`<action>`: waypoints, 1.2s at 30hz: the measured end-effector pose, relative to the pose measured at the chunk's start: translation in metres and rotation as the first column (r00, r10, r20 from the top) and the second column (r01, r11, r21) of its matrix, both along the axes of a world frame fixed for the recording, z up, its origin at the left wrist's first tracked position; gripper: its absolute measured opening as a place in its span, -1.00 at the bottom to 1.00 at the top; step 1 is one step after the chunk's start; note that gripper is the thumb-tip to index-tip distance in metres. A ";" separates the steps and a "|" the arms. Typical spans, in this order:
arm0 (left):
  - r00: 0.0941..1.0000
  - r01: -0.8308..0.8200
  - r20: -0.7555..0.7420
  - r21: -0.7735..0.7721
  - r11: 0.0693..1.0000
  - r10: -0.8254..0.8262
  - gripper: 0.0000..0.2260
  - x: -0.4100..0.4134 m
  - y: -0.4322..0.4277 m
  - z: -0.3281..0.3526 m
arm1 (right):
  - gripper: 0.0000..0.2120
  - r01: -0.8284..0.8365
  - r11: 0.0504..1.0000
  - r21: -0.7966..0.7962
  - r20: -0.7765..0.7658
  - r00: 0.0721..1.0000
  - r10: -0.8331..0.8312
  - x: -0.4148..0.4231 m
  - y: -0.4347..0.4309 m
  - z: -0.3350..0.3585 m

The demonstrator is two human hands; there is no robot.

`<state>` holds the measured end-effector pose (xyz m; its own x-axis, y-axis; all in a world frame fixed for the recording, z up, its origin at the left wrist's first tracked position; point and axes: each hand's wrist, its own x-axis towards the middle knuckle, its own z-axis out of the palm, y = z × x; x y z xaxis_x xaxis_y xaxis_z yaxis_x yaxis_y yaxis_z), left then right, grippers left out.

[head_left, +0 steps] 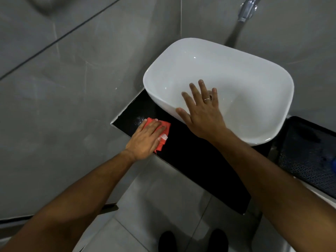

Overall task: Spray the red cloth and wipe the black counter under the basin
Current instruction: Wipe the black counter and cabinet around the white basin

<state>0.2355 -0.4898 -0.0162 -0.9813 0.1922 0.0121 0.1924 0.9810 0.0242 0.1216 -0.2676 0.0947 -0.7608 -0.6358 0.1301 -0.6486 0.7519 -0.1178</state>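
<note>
My left hand [145,139] lies flat on the folded red cloth [164,132], pressing it onto the black counter [190,160] near its left end. A white label shows on the cloth beside my fingers. A patch of whitish droplets [139,120] sits on the counter just beyond the cloth. My right hand [201,113] rests palm down with fingers spread over the front left rim of the white basin [236,73], holding nothing. No spray bottle is in view.
Grey tiled walls close off the left and back. A chrome tap [248,9] sticks out of the wall above the basin. A dark mesh tray [309,157] with something blue [333,163] sits at the right. Below, my shoes [192,240] stand on the floor tiles.
</note>
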 end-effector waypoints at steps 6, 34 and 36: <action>0.998 -0.043 -0.036 0.024 0.999 0.044 -0.54 -0.004 -0.047 -0.001 | -0.26 -0.148 0.982 0.119 -0.023 0.988 0.151 -0.008 -0.052 -0.009; 0.996 -0.055 0.079 0.057 0.997 0.051 -0.40 -0.145 -0.073 0.020 | -0.31 -0.007 0.999 -0.042 0.176 0.984 0.014 -0.017 -0.076 -0.013; 0.997 -0.071 0.035 0.134 0.988 0.067 -0.46 -0.114 -0.079 0.017 | -0.29 0.000 0.999 -0.051 0.193 0.981 0.010 -0.017 -0.075 -0.010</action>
<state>0.1212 -0.5691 0.0007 -0.9924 0.1229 0.0033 0.1218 0.9792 0.1625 0.1045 -0.3428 0.0846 -0.7714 -0.6362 0.0133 -0.6139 0.7385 -0.2788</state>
